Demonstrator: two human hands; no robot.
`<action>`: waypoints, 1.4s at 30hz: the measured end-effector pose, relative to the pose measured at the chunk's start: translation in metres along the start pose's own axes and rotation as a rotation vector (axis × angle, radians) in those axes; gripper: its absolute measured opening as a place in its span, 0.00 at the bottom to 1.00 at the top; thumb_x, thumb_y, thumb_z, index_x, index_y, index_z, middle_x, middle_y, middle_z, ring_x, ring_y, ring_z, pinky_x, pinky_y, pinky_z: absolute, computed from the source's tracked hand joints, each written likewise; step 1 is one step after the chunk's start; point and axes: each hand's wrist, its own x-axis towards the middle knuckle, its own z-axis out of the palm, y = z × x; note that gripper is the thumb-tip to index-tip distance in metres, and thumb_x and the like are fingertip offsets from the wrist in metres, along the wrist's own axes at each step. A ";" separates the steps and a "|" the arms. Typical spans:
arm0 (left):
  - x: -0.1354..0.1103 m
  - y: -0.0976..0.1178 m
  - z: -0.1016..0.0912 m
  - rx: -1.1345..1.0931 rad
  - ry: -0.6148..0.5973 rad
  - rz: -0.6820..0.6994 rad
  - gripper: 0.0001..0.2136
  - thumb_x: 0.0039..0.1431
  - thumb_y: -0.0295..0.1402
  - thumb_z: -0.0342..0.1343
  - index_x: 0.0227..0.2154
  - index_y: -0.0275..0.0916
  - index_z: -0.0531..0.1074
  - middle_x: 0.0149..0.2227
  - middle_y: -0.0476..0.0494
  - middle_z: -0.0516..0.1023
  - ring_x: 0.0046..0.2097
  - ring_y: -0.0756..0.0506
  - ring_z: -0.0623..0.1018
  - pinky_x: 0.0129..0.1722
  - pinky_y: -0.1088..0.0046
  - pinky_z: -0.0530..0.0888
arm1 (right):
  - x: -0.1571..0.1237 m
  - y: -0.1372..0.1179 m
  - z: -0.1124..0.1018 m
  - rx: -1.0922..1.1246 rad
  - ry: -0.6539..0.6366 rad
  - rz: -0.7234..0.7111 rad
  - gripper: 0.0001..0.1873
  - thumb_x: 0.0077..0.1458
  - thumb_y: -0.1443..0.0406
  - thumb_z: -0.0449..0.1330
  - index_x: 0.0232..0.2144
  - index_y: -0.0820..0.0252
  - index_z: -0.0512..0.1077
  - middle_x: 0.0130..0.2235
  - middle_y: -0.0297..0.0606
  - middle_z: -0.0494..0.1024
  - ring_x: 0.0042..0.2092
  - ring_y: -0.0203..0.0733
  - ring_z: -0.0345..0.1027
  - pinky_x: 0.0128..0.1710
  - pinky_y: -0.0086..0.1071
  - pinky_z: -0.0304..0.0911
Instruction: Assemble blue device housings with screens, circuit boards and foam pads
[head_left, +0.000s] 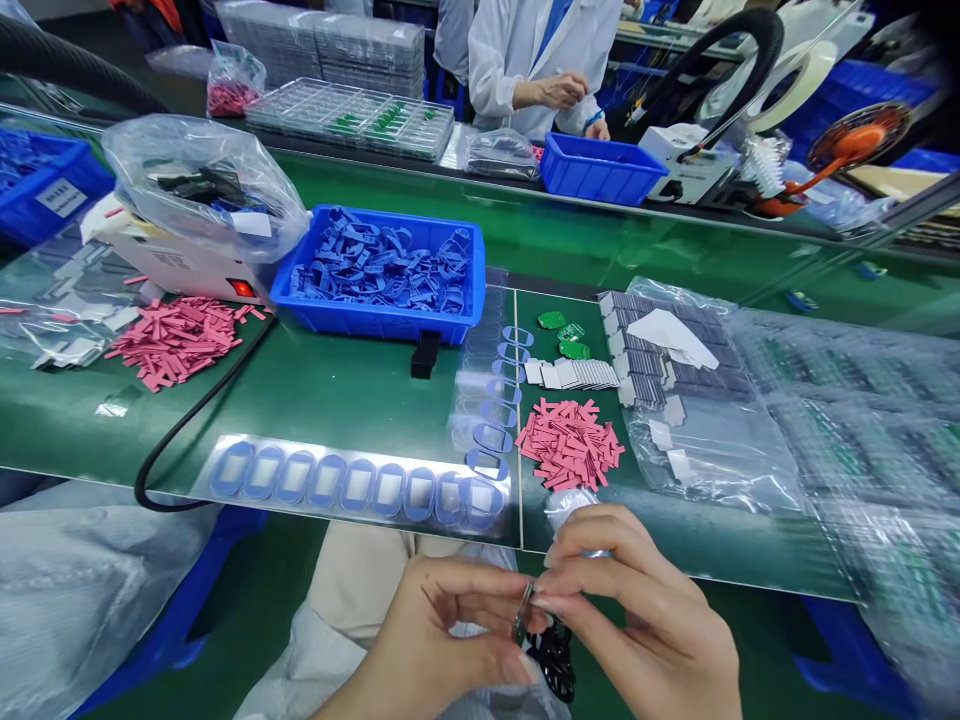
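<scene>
Both my hands are below the table's front edge, over my lap. My left hand [435,640] and my right hand [637,620] pinch a small dark part [523,612] between their fingertips. A black perforated piece [555,660] hangs just under it. A pile of pink strips [570,443] lies on the table right above my right hand. A clear strip with blue oval rings [352,485] runs along the table's edge above my left hand.
A blue bin of blue parts [382,270] stands mid-table. Another pink pile [176,338], a white device [187,265] under a plastic bag, green round boards [566,335], grey pads in plastic [675,370] and a black cable [195,415] surround it. Across the belt a person in white [540,50] works by a blue tray [600,165].
</scene>
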 end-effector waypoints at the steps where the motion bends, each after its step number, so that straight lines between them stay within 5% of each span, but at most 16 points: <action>1: 0.000 -0.001 -0.001 0.005 0.001 0.014 0.16 0.38 0.32 0.72 0.34 0.47 0.81 0.32 0.49 0.85 0.35 0.50 0.82 0.37 0.80 0.75 | -0.001 0.000 0.000 0.010 0.004 0.003 0.07 0.52 0.75 0.60 0.27 0.59 0.73 0.27 0.36 0.73 0.32 0.38 0.68 0.29 0.32 0.68; 22: 0.000 0.001 0.001 0.261 0.049 0.073 0.17 0.37 0.32 0.72 0.34 0.53 0.81 0.35 0.48 0.85 0.37 0.46 0.82 0.38 0.77 0.77 | -0.016 0.008 0.005 0.104 -0.037 0.097 0.06 0.57 0.72 0.58 0.29 0.58 0.70 0.29 0.34 0.71 0.34 0.37 0.66 0.32 0.32 0.64; 31: 0.004 -0.006 0.007 0.105 0.239 0.013 0.16 0.31 0.30 0.74 0.28 0.48 0.82 0.31 0.49 0.85 0.34 0.48 0.83 0.37 0.82 0.77 | -0.039 0.006 0.009 -0.274 0.055 -0.118 0.08 0.52 0.75 0.52 0.30 0.59 0.66 0.31 0.36 0.71 0.35 0.39 0.64 0.38 0.36 0.60; 37: 0.014 -0.006 0.000 -0.057 0.266 0.097 0.13 0.35 0.31 0.73 0.29 0.46 0.82 0.30 0.49 0.85 0.33 0.50 0.83 0.36 0.82 0.78 | -0.059 0.037 0.000 -0.332 0.115 0.332 0.05 0.59 0.67 0.51 0.30 0.57 0.63 0.33 0.37 0.69 0.38 0.42 0.65 0.35 0.34 0.61; 42: 0.014 0.002 0.001 -0.103 0.172 0.085 0.13 0.38 0.29 0.72 0.31 0.47 0.81 0.33 0.51 0.85 0.35 0.51 0.83 0.38 0.81 0.78 | -0.066 0.069 0.006 -0.688 0.197 0.284 0.04 0.56 0.65 0.58 0.30 0.58 0.67 0.33 0.39 0.75 0.39 0.46 0.66 0.39 0.39 0.57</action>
